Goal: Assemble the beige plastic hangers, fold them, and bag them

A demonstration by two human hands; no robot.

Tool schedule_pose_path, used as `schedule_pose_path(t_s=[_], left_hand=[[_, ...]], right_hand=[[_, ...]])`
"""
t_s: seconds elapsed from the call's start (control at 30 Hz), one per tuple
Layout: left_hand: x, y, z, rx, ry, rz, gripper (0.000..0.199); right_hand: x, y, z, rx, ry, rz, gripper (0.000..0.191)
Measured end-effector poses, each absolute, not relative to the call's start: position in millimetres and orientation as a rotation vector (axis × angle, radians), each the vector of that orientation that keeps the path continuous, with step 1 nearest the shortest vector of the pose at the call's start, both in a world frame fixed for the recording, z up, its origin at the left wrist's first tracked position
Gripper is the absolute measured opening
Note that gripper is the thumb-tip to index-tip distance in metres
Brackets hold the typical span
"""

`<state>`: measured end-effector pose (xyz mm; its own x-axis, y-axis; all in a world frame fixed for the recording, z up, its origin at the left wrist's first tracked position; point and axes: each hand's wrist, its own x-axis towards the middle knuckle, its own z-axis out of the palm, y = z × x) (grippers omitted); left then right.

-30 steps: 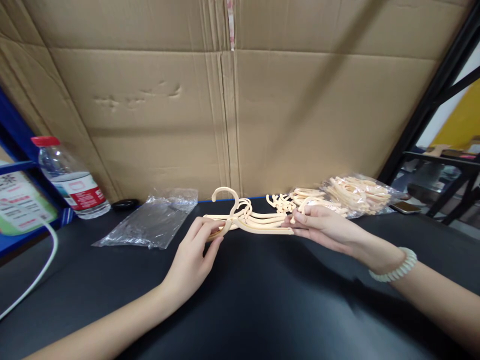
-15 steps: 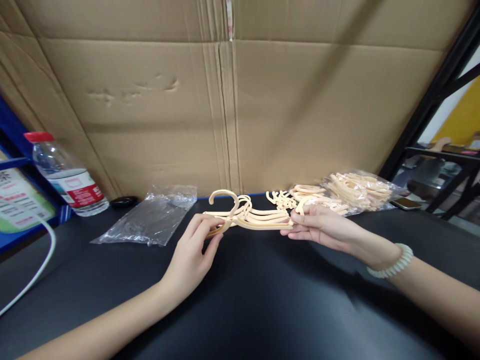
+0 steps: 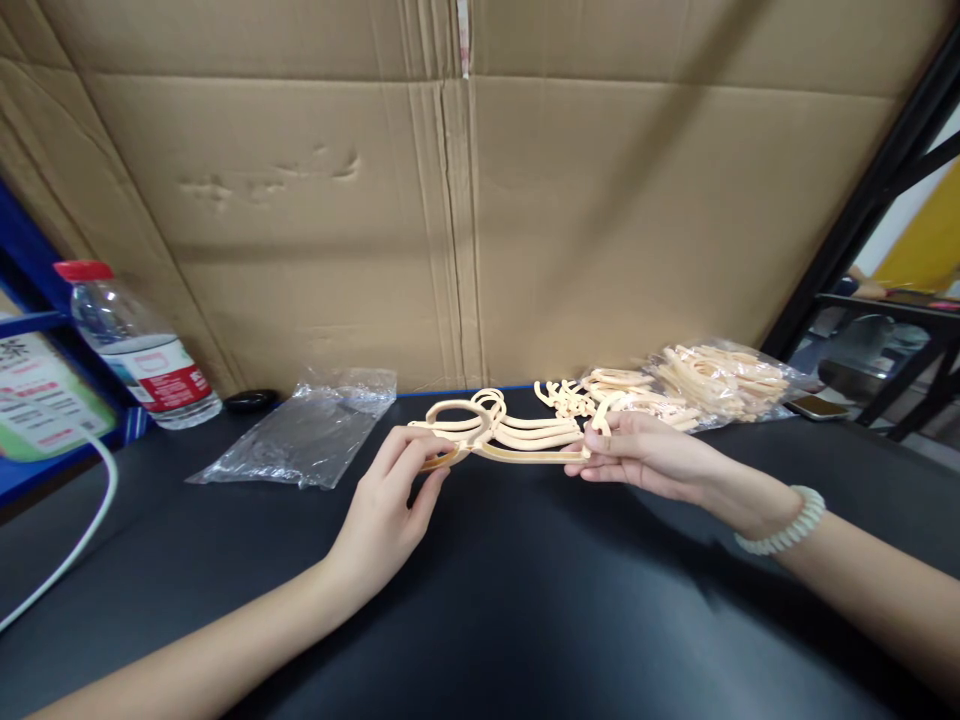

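Note:
A cream plastic clothes hanger [image 3: 525, 455] is held between both hands just above the black table, its hook tipped back away from me. My left hand [image 3: 394, 490] is closed on the hanger's left arm, thumb below and fingers on top. At the other end, my right hand [image 3: 645, 455] pinches the tip of the right arm. A short curved cream piece [image 3: 604, 410] stands up at that tip between the right fingers; whether it is joined to the hanger I cannot tell. Right behind lie several stacked hangers [image 3: 536, 432], partly hidden.
Small hook-shaped pieces [image 3: 564, 398] and more cream parts lie behind my right hand, near a filled plastic bag [image 3: 727, 385] and a phone [image 3: 819, 407]. On the left are a flat clear bag [image 3: 300, 430], a water bottle [image 3: 146, 345] and a white cable [image 3: 105, 500]. Cardboard [image 3: 315, 220] walls the back.
The held hanger has tilted, so its hook, upright before, now leans back and lower. Both hands keep their hold in nearly the same place.

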<state>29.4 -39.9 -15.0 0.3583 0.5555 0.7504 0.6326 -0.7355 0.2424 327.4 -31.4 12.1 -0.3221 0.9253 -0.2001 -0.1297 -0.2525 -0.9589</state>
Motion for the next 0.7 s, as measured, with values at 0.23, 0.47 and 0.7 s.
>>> schedule_pose_path(t_s=[0.23,0.47,0.7], left_hand=[[31.1,-41.4,-12.8,-2.521,-1.082,-1.333,0.019],[29.7,-40.4,-14.5,-2.54,-1.105,-1.329,0.019],[30.8,-39.8,-13.9,-2.527,-1.099,-1.351,0.017]], right_hand=[[324.9,-32.2,9.2,-1.05,-1.238,1.606,0.03],[317.5,-31.7,1.8,-0.999,-1.259,1.471,0.035],[315.9,-31.0,0.1,-1.037,-1.269,1.378,0.042]])
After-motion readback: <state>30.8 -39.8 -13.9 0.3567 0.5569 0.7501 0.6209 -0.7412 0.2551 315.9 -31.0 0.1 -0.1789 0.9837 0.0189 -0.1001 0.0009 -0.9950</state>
